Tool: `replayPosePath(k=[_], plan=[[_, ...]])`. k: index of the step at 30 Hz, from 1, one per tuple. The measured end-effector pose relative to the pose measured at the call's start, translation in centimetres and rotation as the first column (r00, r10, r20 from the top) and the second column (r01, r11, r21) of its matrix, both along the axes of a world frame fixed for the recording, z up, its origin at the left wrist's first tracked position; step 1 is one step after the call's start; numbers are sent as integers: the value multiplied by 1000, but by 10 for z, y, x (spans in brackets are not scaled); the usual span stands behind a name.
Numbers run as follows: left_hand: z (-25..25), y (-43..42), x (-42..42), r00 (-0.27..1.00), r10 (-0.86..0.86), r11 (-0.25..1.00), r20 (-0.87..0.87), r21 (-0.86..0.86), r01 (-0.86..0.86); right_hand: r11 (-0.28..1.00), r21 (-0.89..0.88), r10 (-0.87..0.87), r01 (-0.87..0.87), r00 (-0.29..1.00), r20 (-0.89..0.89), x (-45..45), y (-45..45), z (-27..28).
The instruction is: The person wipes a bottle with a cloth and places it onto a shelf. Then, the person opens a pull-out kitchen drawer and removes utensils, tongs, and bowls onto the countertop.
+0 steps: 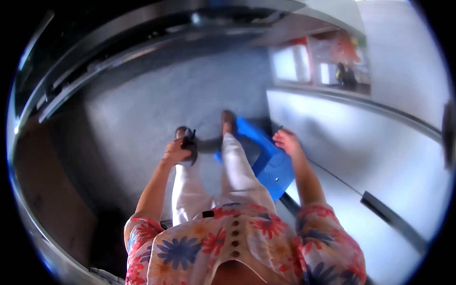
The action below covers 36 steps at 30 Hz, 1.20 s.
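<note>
In the head view my left hand [176,152] is closed around a dark object [189,146], held above my leg; blur hides what the object is. My right hand [286,140] hangs over the blue plastic stool [276,172], near the white cabinet front. Its fingers look curled, and something small and dark shows at the fingertips, too blurred to name. The blue stool stands beside my leg, partly hidden behind it.
White cabinet doors [332,128] with a dark handle [389,216] run along the right. Above them an open shelf [349,87] holds several items. Grey floor [142,109] lies ahead, and a dark counter with a metal edge [90,83] curves along the upper left.
</note>
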<state>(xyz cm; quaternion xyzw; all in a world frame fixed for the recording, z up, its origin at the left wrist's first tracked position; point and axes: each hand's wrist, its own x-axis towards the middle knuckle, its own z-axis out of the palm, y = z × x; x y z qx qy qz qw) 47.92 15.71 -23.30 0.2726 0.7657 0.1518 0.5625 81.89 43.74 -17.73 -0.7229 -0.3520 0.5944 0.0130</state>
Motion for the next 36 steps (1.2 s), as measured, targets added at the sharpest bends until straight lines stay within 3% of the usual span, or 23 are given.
replayPosePath(k=[3, 8, 10, 16, 20, 26, 33, 36], plan=[[3, -3, -18, 999, 10, 999, -34, -39, -12, 989, 70, -118, 131, 978, -171, -13, 25, 8], [4, 20, -17, 996, -37, 998, -87, -47, 33, 949, 145, -245, 279, 945, -216, -23, 102, -6], [-1, 23, -13, 997, -31, 996, -72, -92, 24, 948, 161, -239, 273, 949, -204, -29, 132, -23], [-17, 46, 25, 979, 194, 969, 55, -168, -182, 948, 260, -142, 183, 975, -168, -22, 214, -69], [-18, 65, 55, 986, 161, 965, 37, -216, -149, 952, 280, -125, 124, 992, -15, -20, 247, -93], [-11, 105, 78, 998, 53, 964, 45, -262, -39, 971, 118, -197, 207, 976, -95, -13, 292, -130], [-26, 94, 80, 987, 144, 945, 65, -305, -118, 915, -114, -400, 388, 908, -123, 6, 308, -185], [-26, 95, 82, 984, 170, 943, 49, -299, -148, 879, -121, -467, 461, 884, -25, 0, 312, -188]])
